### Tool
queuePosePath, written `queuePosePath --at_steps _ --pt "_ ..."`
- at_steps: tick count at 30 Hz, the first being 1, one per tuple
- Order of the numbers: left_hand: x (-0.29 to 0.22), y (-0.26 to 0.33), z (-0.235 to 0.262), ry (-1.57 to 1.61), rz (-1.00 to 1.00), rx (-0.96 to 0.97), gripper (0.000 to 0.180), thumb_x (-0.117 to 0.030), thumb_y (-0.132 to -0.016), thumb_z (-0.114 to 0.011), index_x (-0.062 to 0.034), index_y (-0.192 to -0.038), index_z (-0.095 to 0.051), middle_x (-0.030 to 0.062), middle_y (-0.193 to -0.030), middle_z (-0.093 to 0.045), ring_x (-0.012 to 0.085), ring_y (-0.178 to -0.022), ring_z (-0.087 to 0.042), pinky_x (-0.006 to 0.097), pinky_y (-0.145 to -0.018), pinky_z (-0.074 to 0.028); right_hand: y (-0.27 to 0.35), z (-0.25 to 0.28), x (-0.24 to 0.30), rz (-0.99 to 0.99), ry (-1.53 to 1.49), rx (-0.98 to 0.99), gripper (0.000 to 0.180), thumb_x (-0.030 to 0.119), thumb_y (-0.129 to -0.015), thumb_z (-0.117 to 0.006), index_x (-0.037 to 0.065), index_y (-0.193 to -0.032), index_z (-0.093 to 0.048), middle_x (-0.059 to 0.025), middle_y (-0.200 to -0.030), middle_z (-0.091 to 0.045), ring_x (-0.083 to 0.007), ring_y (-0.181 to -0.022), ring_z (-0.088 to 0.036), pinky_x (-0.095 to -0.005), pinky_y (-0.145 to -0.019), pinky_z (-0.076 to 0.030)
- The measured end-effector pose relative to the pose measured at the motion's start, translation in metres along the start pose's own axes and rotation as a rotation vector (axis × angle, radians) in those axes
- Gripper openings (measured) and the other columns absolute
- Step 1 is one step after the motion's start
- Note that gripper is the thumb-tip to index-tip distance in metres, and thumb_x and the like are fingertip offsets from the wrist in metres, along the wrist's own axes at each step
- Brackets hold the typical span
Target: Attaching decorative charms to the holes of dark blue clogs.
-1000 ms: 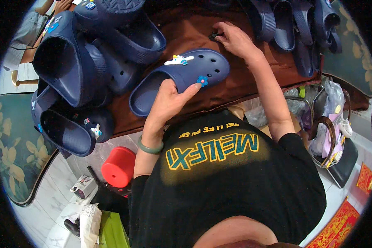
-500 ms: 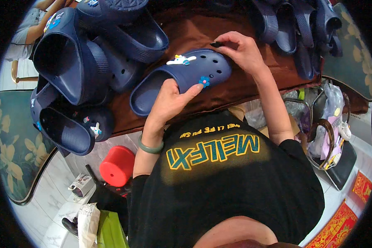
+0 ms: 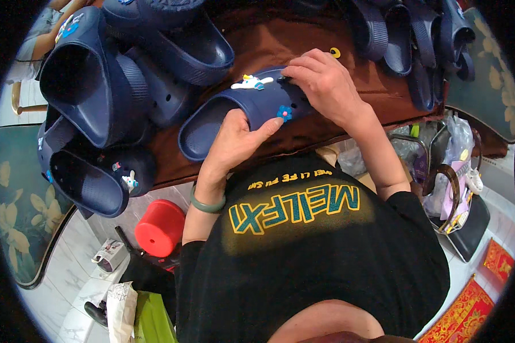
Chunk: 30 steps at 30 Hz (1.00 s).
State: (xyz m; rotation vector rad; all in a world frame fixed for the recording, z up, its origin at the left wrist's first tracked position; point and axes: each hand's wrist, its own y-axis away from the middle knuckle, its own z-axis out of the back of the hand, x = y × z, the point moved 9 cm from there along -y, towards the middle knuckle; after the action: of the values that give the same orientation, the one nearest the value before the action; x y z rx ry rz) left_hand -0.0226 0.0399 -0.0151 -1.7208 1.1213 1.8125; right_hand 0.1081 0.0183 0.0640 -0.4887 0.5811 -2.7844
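Observation:
A navy blue clog (image 3: 203, 130) with holes in its upper lies on the brown cloth before me. My left hand (image 3: 233, 137) is closed on its near side, fingers inside the opening and thumb on the upper by a blue flower charm (image 3: 285, 114). A white figure charm (image 3: 252, 83) with a yellow top sits across the upper. My right hand (image 3: 326, 83) is above the toe, its fingertips pinching a small dark piece (image 3: 282, 79) against the upper near a hole. That piece is mostly covered by the fingers, and the hand hides much of the toe.
Several navy clogs (image 3: 97, 91) are piled at the left, some with charms. More navy clogs (image 3: 397, 40) stand at the far right. A small yellow and black piece (image 3: 335, 52) lies on the brown cloth (image 3: 263, 28) beyond my right hand. A red stool (image 3: 160, 227) stands below the table.
My right hand has moved left and slightly down, bringing the small dark piece from beyond the toe onto the upper. The yellow and black piece now shows. My left hand keeps its grip.

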Motion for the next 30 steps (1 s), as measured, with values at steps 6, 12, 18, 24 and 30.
queuePosePath --at_steps 6,12,18,24,30 --pt "-0.003 -0.001 -0.002 0.014 -0.071 0.017 0.031 -0.016 -0.086 -0.068 0.0037 -0.11 -0.063 0.0063 -0.099 -0.068 0.0125 -0.091 -0.06 0.03 -0.084 -0.048 0.005 0.005 0.01 0.076 0.159 0.068 0.022 0.006 -0.074 -0.063 0.006 -0.096 -0.067 -0.0046 -0.095 -0.065 -0.0237 -0.093 -0.058 -0.0371 -0.081 -0.048" --pt "-0.003 -0.003 -0.002 0.035 -0.076 0.024 0.033 -0.018 -0.085 -0.07 0.0039 -0.108 -0.063 0.0076 -0.099 -0.068 0.0127 -0.092 -0.06 0.031 -0.085 -0.048 0.007 0.003 -0.003 -0.035 0.136 -0.009 0.028 0.006 -0.073 -0.062 0.006 -0.101 -0.065 -0.0065 -0.096 -0.062 -0.0244 -0.093 -0.056 -0.0366 -0.08 -0.048" --pt "0.006 -0.001 -0.001 -0.016 0.027 0.056 0.034 -0.014 -0.085 -0.071 0.0023 -0.113 -0.062 0.0047 -0.106 -0.066 0.0115 -0.097 -0.057 0.029 -0.088 -0.046 0.006 -0.012 0.026 0.116 0.372 0.259 0.044 0.015 -0.072 -0.062 -0.001 -0.112 -0.059 -0.0105 -0.105 -0.055 -0.0251 -0.105 -0.051 -0.0349 -0.088 -0.045" --pt "-0.001 -0.002 -0.008 0.0 -0.013 0.065 0.034 -0.015 -0.085 -0.071 0.002 -0.112 -0.063 0.0049 -0.106 -0.066 0.0111 -0.096 -0.057 0.029 -0.087 -0.046 0.021 -0.025 0.032 0.194 0.543 0.457 0.042 0.016 -0.072 -0.061 -0.002 -0.109 -0.065 -0.0126 -0.114 -0.054 -0.0268 -0.115 -0.044 -0.0438 -0.098 -0.036" --pt "0.001 -0.005 -0.005 -0.081 -0.008 0.066 0.034 -0.014 -0.084 -0.071 0.0024 -0.113 -0.062 0.0048 -0.106 -0.066 0.0111 -0.096 -0.058 0.029 -0.087 -0.046 0.017 -0.041 0.039 0.265 0.644 0.489 0.035 0.022 -0.074 -0.062 -0.002 -0.098 -0.07 -0.0134 -0.114 -0.056 -0.0274 -0.114 -0.042 -0.0428 -0.099 -0.035"
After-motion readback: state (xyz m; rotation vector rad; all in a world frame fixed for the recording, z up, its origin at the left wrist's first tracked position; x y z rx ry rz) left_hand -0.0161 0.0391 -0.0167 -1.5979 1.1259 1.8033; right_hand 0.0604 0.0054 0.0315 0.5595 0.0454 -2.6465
